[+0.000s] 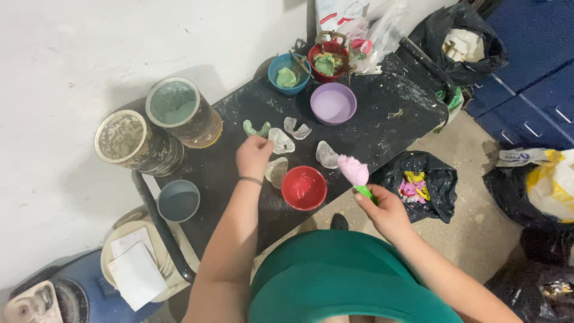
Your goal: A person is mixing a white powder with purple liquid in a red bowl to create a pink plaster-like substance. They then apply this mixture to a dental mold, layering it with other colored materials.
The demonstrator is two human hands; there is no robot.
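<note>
My left hand (253,157) reaches over the black table (382,113) and pinches the edge of a clear horseshoe-shaped tray (281,142). Three more clear trays lie close by: one behind (296,127), one to the right (326,155), one just under my wrist (277,170). A green moulded piece (256,128) lies beyond my fingers. My right hand (384,210) grips a green-handled spatula (364,192) loaded with a lump of pink paste (353,171), held over the table's front edge. A red bowl (304,188) sits between my hands.
A lilac bowl (333,103), a blue bowl (288,73) and a red bowl (327,61) with green paste stand at the back. Two large tins (182,111) (137,143) and a grey cup (178,201) stand left. Black bags (421,181) lie on the floor.
</note>
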